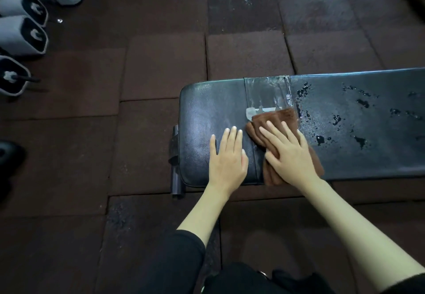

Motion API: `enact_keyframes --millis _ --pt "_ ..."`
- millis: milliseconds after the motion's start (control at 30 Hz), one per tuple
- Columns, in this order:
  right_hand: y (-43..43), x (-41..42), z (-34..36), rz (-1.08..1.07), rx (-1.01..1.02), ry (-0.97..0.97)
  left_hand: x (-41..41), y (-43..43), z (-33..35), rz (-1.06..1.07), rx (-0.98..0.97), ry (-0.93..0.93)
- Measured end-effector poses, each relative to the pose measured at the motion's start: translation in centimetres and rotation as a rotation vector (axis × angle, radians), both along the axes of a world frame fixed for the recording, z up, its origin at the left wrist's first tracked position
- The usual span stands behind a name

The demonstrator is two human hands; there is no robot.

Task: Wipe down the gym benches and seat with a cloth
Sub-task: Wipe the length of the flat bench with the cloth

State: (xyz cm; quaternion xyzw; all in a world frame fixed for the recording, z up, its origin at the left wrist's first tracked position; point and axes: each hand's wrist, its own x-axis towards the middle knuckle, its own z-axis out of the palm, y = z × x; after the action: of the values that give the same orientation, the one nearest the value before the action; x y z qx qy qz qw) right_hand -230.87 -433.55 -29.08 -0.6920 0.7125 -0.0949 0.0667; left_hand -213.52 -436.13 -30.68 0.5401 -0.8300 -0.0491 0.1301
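Bench point(202, 119) end looks wiped | right hand point(291, 155), fingers spread, presses cloth point(273, 119) by tape patch point(266, 91) | left hand point(226, 159) flat, empty | flaked stretch rightward remains

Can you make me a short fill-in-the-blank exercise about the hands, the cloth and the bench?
1. The right hand presses a folded ____ cloth onto the black padded bench.
2. The left hand lies flat and holds ____.
3. Patches of clear ____ are stuck across the bench pad beyond the cloth.

Missing words: brown; nothing; tape
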Motion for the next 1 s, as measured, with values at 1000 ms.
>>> enact_keyframes --millis 1000 --pt "2.0 -4.6 -0.3 -0.107 -0.015 -0.016 -6.9 2.1 0.9 -0.035 0.057 -0.087"
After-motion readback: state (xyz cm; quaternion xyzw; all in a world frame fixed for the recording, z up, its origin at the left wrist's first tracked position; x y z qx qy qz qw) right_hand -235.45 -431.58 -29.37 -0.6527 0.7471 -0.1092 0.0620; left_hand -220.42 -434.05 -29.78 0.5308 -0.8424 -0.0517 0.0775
